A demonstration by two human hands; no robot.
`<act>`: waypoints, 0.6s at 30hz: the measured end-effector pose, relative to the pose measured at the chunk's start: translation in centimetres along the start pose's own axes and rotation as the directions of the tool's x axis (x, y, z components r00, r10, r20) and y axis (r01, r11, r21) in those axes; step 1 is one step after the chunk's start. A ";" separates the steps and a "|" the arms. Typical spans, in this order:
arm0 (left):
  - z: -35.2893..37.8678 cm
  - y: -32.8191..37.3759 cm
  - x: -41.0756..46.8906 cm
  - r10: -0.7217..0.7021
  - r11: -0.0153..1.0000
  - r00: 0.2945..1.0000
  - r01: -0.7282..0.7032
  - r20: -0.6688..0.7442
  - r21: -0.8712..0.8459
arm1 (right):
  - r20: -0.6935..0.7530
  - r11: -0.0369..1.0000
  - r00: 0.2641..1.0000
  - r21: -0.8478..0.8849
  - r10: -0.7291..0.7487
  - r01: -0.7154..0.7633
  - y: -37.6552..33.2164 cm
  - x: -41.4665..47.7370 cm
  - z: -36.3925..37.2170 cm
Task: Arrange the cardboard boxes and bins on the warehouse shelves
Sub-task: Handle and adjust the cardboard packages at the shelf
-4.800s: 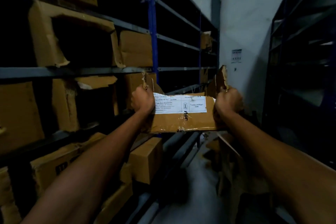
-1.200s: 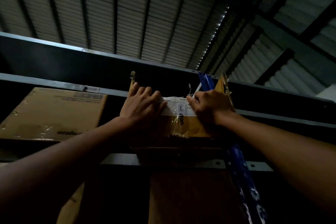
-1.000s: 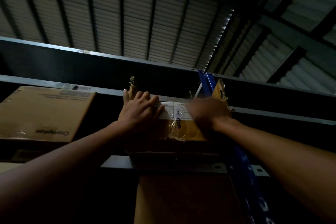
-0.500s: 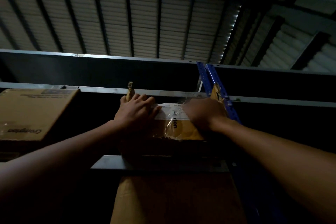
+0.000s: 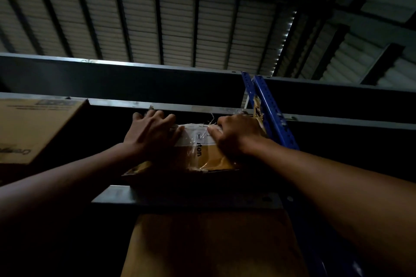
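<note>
1. Box (image 5: 202, 153): sits on the high shelf (image 5: 180, 199), just left of the blue post (image 5: 273, 119). Its torn right flap touches the post. A white label (image 5: 195, 135) runs across the upper front.
2. Left hand (image 5: 150, 135): flat on the box's front, on the side away from the post. The fingers are straight and spread, pressing and gripping nothing.
3. Right hand (image 5: 236, 135): on the box's front, on the side next to the post, with fingers bent and the thumb lying on the label. I cannot tell whether it grips the top edge or only presses.
4. Second box (image 5: 33, 128): on the same shelf, well left of the post and apart from the first box.
5. Lower box (image 5: 209, 245): under the shelf, left of the post, in deep shadow.
</note>
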State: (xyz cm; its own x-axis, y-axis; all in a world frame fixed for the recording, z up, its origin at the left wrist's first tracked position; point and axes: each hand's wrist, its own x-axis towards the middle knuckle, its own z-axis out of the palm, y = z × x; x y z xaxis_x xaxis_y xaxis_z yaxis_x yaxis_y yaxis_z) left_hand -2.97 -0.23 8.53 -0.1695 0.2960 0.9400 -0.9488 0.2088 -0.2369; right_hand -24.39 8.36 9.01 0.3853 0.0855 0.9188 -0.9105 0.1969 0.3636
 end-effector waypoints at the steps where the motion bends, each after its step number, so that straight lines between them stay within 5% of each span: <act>1: -0.1 -0.3 0.0 -0.008 1.000 1.000 0.008 -0.007 0.015 | -0.002 1.000 1.000 0.011 -0.005 0.005 -0.5 0.2 0.3; 18: 6.0 2.2 -1.7 -0.094 0.989 0.990 0.105 0.105 -0.100 | 0.053 0.991 0.992 0.066 0.112 -0.116 1.1 -1.7 7.2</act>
State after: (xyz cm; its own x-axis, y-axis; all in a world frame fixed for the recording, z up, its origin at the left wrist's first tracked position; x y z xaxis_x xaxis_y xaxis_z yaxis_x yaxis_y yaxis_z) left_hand -6.32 -5.89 7.86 -0.1062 0.1759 0.9787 -0.9301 0.3306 -0.1604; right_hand -27.10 1.42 8.93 0.2721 0.0553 0.9607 -0.9569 0.1208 0.2641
